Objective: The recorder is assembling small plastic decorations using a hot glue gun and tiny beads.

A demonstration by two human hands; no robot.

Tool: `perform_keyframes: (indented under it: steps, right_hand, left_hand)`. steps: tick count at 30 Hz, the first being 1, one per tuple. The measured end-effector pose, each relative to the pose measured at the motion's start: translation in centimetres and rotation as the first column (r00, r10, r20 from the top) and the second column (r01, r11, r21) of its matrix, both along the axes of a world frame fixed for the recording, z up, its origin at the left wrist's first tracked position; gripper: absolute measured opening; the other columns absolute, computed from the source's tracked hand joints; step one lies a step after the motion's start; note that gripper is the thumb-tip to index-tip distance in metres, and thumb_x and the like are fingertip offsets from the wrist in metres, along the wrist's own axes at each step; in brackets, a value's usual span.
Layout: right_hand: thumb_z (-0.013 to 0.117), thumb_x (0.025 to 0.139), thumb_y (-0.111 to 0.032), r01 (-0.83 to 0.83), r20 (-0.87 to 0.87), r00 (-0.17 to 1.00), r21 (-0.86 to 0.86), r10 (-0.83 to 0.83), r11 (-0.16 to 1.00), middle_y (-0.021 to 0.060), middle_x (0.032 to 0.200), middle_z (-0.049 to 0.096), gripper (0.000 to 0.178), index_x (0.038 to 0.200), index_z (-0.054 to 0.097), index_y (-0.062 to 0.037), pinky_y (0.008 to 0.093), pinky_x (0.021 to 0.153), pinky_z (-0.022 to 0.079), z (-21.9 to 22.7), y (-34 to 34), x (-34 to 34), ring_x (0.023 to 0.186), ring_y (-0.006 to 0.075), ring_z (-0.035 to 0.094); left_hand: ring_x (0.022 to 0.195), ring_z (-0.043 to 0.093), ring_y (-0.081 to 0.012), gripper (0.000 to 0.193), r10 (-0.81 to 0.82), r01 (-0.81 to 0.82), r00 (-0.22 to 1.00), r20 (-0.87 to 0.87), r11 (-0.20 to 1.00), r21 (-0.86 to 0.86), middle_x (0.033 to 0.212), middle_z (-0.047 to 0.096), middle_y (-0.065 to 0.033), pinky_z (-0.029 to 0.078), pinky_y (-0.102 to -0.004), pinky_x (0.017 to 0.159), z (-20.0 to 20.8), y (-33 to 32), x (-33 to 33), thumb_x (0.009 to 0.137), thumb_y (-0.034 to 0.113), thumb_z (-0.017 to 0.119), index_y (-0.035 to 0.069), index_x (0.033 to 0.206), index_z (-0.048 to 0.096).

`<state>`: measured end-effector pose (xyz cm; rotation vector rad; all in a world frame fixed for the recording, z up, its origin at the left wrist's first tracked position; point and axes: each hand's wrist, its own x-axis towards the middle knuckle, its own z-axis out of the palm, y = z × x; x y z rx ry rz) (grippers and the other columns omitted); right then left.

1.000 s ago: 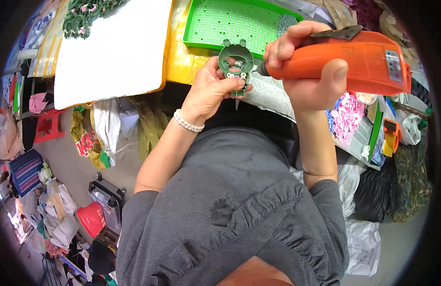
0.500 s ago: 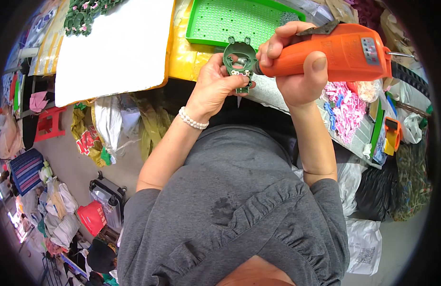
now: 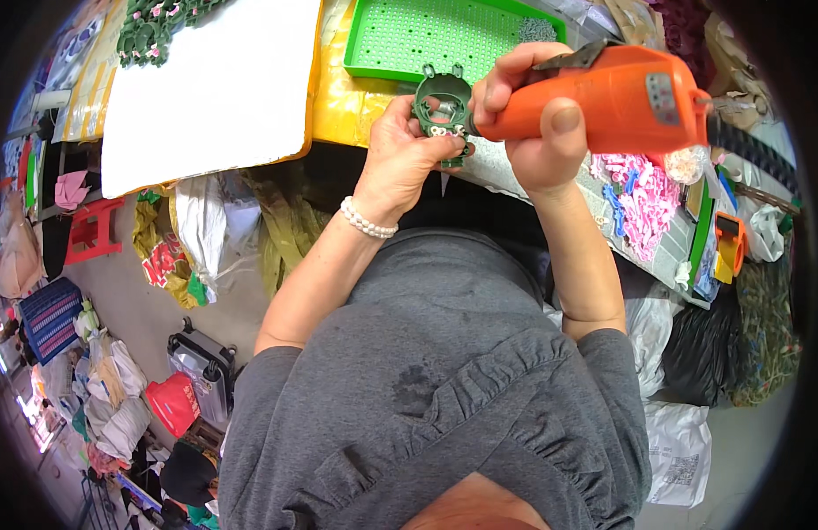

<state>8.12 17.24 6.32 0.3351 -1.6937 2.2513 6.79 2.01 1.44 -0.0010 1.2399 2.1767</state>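
Note:
My left hand (image 3: 400, 152) grips a dark green plastic part (image 3: 444, 91), round and hollow like a small case, with two little lugs on top and pink and white bits near its lower edge. In my right hand (image 3: 543, 141) is an orange electric screwdriver (image 3: 617, 104), held level with my fingers wrapped round its body. Its tip meets the right side of the green part, though the exact contact point is hidden by the fingers. Behind the part lies a bright green perforated tray (image 3: 427, 40), with a heap of small grey screws (image 3: 539, 31) at its right end.
At the left is a white board (image 3: 206, 97) with a pile of dark green parts (image 3: 157, 31) on it. Pink pieces (image 3: 647, 208) lie on the table to the right. A black coiled cord (image 3: 753, 155) runs from the screwdriver. A red stool (image 3: 93, 230) stands on the floor.
The rear end of the screwdriver has swung slightly left and nearer, showing more of its cord. My left hand still holds the green part, which has barely shifted.

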Motion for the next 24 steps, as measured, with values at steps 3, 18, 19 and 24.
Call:
perform_keyframes:
  steps: [3, 18, 19, 24]
  right_hand:
    - [0.064, 0.079, -0.059, -0.029, -0.026, 0.999, 0.012, 0.030, 0.999, 0.0088, 0.075, 0.054, 0.063, 0.102, 0.050, -0.0025, 0.0355, 0.062, 0.047, -0.3, -0.4, 0.2, 0.061, 0.0193, 0.051]
    - [0.064, 0.080, -0.059, -0.095, -0.034, 0.995, 0.028, 0.096, 0.995, 0.0082, 0.077, 0.056, 0.067, 0.108, 0.052, 0.0004, 0.0345, 0.062, 0.048, 1.6, 0.5, -0.5, 0.064, 0.0192, 0.054]
    - [0.062, 0.080, -0.060, -0.072, -0.061, 0.995, 0.035, 0.074, 0.997, 0.0085, 0.078, 0.056, 0.069, 0.109, 0.052, 0.0014, 0.0355, 0.063, 0.048, 2.3, 0.8, -0.7, 0.064, 0.0196, 0.054]
    - [0.062, 0.090, -0.036, 0.082, -0.132, 0.986, -0.178, -0.106, 0.981, 0.0065, 0.073, 0.055, 0.039, 0.104, 0.051, -0.0019, 0.0287, 0.053, 0.049, 4.2, 1.0, -2.7, 0.059, 0.0167, 0.057]
  left_hand:
    - [0.078, 0.070, -0.0206, 0.042, 0.076, -0.076, 0.997, -0.007, 0.997, -0.007, 0.093, 0.066, -0.0088, 0.057, -0.0306, 0.058, -0.2, 0.2, 0.4, 0.078, -0.008, 0.065, 0.006, 0.113, 0.045]
    - [0.077, 0.070, -0.0238, 0.040, -0.009, 0.010, 0.999, 0.048, 1.000, -0.002, 0.093, 0.066, -0.0093, 0.058, -0.0332, 0.059, 0.3, -0.3, -0.6, 0.078, -0.007, 0.066, 0.006, 0.109, 0.046]
    - [0.078, 0.070, -0.0238, 0.040, -0.021, 0.022, 0.999, 0.049, 1.000, -0.006, 0.093, 0.066, -0.0092, 0.058, -0.0335, 0.060, 0.4, -0.3, -0.6, 0.078, -0.007, 0.066, 0.006, 0.110, 0.046]
    - [0.086, 0.068, -0.0218, 0.039, -0.097, 0.099, 0.995, 0.036, 0.993, -0.064, 0.103, 0.066, -0.0120, 0.055, -0.0310, 0.068, 0.8, -0.8, -0.5, 0.081, -0.001, 0.067, 0.006, 0.115, 0.049]
